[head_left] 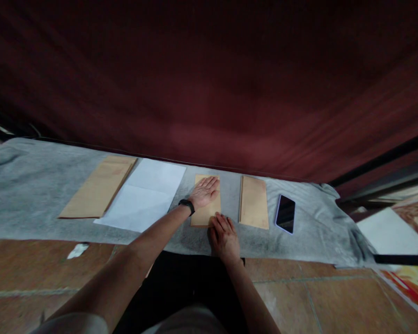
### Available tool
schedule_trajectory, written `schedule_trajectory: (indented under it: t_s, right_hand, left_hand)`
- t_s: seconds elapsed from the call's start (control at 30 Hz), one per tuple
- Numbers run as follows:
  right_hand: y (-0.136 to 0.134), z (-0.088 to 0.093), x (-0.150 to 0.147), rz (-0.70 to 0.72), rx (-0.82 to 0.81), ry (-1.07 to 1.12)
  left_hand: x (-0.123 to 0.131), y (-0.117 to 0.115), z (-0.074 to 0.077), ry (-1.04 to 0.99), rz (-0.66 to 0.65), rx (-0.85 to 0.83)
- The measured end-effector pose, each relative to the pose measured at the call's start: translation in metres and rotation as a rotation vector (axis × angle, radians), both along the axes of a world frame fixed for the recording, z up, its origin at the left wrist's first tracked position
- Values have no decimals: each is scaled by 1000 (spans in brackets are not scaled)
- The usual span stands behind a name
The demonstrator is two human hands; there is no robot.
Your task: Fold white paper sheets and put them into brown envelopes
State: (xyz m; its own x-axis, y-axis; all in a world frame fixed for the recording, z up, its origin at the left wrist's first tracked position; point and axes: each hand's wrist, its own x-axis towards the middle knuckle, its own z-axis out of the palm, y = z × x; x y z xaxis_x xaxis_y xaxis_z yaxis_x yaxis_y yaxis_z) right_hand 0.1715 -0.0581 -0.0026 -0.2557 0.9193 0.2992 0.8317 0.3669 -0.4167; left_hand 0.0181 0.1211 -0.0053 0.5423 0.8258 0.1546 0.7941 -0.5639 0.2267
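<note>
A tan paper envelope [202,214] lies flat in front of me on the grey cloth. My left hand [205,191], with a black band at the wrist, rests palm down on its upper part, fingers stretched out. At the envelope's lower right edge, my right hand [225,236] touches the paper with its fingertips, fingers lying extended. To the left are white paper sheets [146,195] with a crease across them, overlapping a stack of larger tan paper pieces [101,188]. On the right sits a small stack of tan envelopes [254,202].
A phone [285,214] with a dark screen lies right of the small stack. The grey cloth [310,222] covers a long narrow surface backed by a dark red curtain [209,93]. A crumpled white tissue [78,250] is on the tiled floor [282,297].
</note>
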Motion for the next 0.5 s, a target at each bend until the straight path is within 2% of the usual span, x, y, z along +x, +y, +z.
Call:
schedule_trajectory:
  t_s: [0.5]
  right_hand:
    - [0, -6, 2, -26, 29, 59]
  left_hand:
    - [-22, -103, 7, -22, -166, -36]
